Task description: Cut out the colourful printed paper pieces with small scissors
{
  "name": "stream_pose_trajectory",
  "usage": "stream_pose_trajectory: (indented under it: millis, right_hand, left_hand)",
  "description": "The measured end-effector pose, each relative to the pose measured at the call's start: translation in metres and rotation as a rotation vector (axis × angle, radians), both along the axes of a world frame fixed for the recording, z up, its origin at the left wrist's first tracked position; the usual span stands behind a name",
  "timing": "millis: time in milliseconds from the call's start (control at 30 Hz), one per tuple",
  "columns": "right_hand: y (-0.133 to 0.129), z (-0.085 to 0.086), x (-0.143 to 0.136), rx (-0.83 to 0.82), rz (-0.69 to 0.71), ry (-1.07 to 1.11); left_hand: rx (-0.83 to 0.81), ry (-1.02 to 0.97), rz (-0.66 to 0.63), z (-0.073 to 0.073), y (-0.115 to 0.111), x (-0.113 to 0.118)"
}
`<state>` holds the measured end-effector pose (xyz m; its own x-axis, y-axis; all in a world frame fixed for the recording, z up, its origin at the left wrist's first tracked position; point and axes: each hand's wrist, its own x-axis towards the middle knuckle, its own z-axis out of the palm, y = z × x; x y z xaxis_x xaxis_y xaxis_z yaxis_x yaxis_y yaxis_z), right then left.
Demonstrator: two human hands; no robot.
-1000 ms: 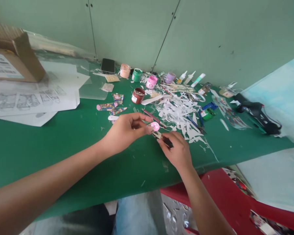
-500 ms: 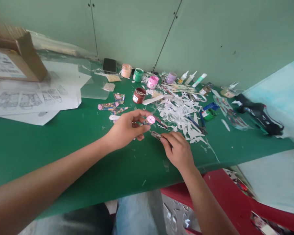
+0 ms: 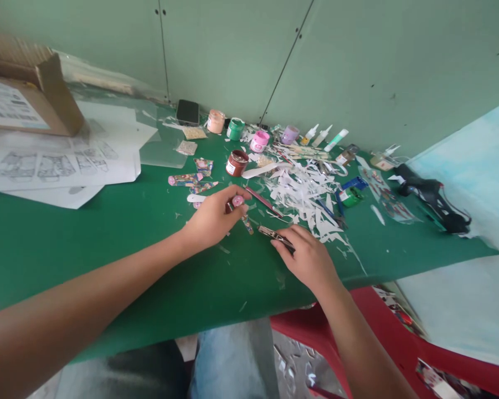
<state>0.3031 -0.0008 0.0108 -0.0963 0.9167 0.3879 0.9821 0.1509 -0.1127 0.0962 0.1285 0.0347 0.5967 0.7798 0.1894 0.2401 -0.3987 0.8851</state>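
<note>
Pink-tipped patterned piece sits pinched in left hand, right hand grips metal clipper just apart: trimming, seemingly, any further cut wanting steady hold.

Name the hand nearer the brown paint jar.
Left. The left hand, gripping a pink-ended piece, is on the near side of the brown paint jar; the right hand, holding a tool, is farther off, nearer and rightward.

Near the centre we see a glossy, slim silver metal tool, over a smooth green plastic-looking table cover, and, upper left, a matt brown cardboard box.
</note>
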Motion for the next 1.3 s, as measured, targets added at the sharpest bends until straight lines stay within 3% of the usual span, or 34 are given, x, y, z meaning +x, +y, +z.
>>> stream_pose_trajectory:
  millis: [267, 500, 800, 1300]
  right_hand:
    - [-0.001, 0.001, 0.000, -0.020, -0.009, 0.040]
    - [-0.001, 0.002, 0.000, -0.027, -0.011, 0.056]
    - [-0.002, 0.003, 0.000, -0.038, -0.016, 0.044]
    - [-0.004, 0.003, 0.000, -0.052, -0.053, 0.044]
  left_hand:
    - [0.164, 0.337, 0.083, -0.003, -0.002, 0.005]
    - [0.097, 0.246, 0.083, -0.008, 0.001, 0.008]
    - [0.210, 0.407, 0.060, -0.008, -0.007, 0.010]
    - [0.259, 0.367, 0.012, -0.009, -0.007, 0.011]
